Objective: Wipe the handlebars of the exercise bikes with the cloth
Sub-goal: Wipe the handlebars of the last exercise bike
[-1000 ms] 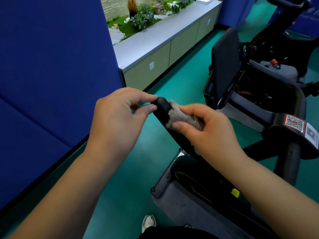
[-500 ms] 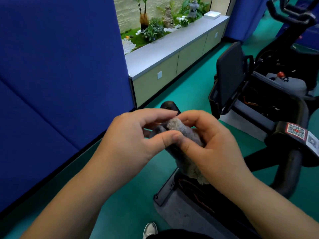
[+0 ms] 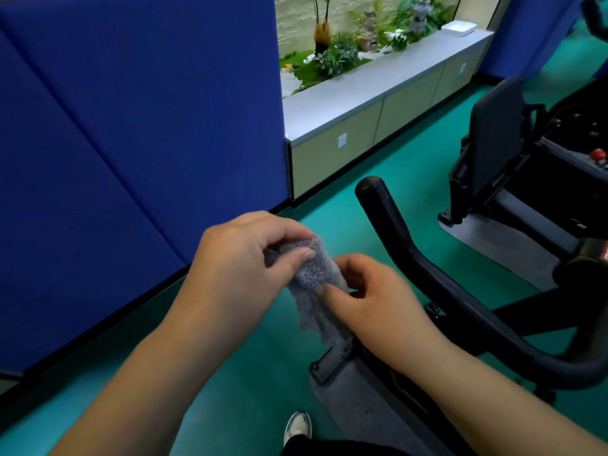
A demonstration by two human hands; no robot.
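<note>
The left hand (image 3: 240,268) pinches the upper end of the grey fuzzy cloth (image 3: 312,284) between thumb and curled fingers, while the right hand (image 3: 378,297) pinches its lower part with thumb and fingertips; the cloth hangs between them, clear of the black handlebar (image 3: 388,225) just to the right. Behind the grey-topped cabinet (image 3: 378,93), a planter bed (image 3: 329,54) holds green plants, white pebbles and a small stone lantern (image 3: 422,11).

Fuzzy cloth (image 3: 311,274); matt handlebar (image 3: 394,232)
</note>
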